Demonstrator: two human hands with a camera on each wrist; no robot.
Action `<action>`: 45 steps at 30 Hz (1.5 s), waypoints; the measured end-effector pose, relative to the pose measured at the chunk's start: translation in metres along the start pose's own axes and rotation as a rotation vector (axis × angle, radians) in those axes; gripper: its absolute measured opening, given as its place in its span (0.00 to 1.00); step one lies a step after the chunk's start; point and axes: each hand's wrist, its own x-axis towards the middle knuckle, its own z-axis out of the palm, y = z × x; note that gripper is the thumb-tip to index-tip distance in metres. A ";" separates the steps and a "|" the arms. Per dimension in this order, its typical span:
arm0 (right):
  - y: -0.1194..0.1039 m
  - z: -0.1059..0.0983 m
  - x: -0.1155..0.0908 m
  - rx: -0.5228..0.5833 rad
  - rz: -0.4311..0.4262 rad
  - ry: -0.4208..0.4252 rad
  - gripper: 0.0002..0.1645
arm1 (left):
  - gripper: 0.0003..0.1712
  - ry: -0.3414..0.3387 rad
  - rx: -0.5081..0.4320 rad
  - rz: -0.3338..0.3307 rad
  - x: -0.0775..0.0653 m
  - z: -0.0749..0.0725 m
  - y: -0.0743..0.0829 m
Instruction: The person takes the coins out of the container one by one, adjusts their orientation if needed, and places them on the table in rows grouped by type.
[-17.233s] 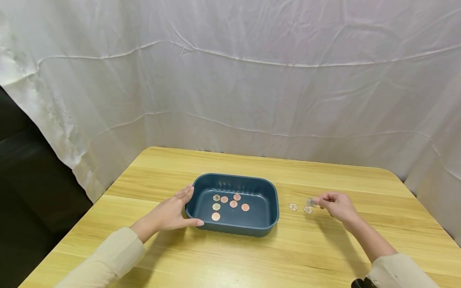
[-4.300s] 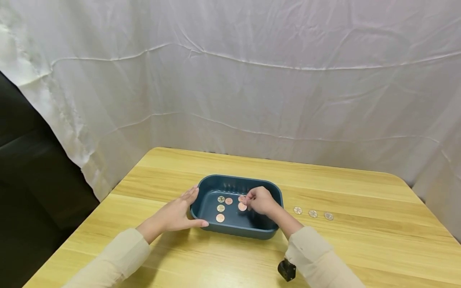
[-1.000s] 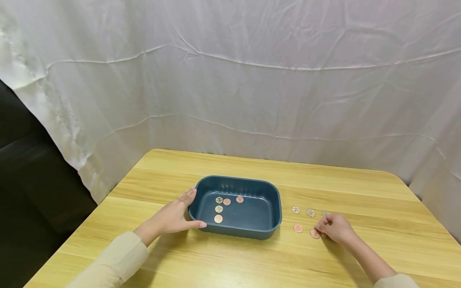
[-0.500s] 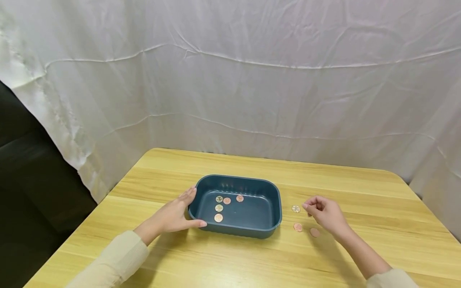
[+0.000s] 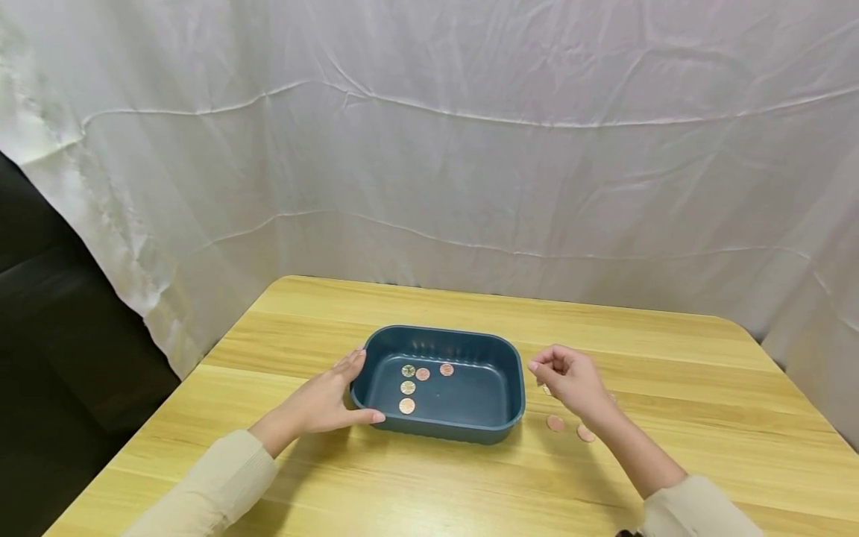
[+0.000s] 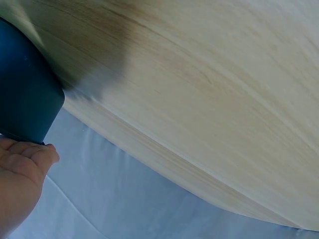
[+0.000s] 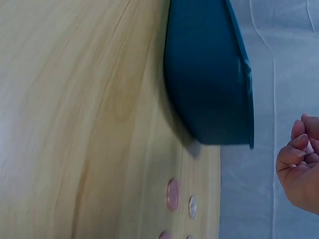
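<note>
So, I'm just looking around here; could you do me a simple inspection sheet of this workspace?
Surface: light wood-grain table.
Job's things: blue tray with five coins lying flat inside; to its right on the table, two copper-coloured coins and at least two silvery coins, partly hidden in the head view.
Clutter: nothing seen.
Hands: left hand rests against the tray's left end; right hand is just right of the tray, fingers curled, no coin visible in it.
Cables: nothing seen.
Surroundings: pale cloth behind; dark area at left, unidentifiable.
</note>
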 end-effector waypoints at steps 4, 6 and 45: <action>-0.007 0.010 0.004 0.034 0.000 -0.018 0.10 | 0.62 -0.002 0.005 0.005 0.000 0.000 0.000; -0.010 0.015 0.006 0.047 0.002 -0.026 0.11 | 0.62 -0.003 0.008 0.007 0.000 0.001 -0.001; -0.026 0.145 0.049 -0.292 -0.169 -0.622 0.08 | 0.61 -0.040 0.105 0.058 0.001 -0.009 0.004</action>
